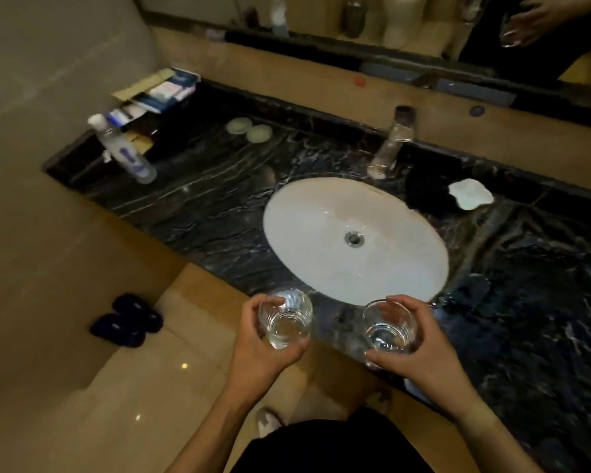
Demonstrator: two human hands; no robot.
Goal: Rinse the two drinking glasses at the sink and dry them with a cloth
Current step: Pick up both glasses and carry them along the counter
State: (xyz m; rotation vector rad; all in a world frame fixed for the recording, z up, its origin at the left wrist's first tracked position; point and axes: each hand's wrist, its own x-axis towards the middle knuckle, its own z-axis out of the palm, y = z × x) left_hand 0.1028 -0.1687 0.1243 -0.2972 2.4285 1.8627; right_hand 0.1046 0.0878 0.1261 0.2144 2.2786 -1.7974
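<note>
I hold two clear drinking glasses upright in front of the white oval sink (314, 213). My left hand (260, 349) is wrapped around the left glass (285, 319) over the counter's front edge. My right hand (420, 349) grips the right glass (389, 327) just above the dark marble counter (202, 213). Both glasses look to have a little water at the bottom. The chrome faucet (391, 145) stands behind the sink, with no water running. A dark cloth (427, 192) lies to the right of the faucet, next to a white soap dish (471, 193).
A clear bottle (127, 151) and a tray of toiletry packets (157, 97) sit at the counter's left end. Two round pale soaps (249, 129) lie near the back wall. A mirror (389, 15) runs along the back. Dark slippers (127, 320) rest on the tiled floor at left.
</note>
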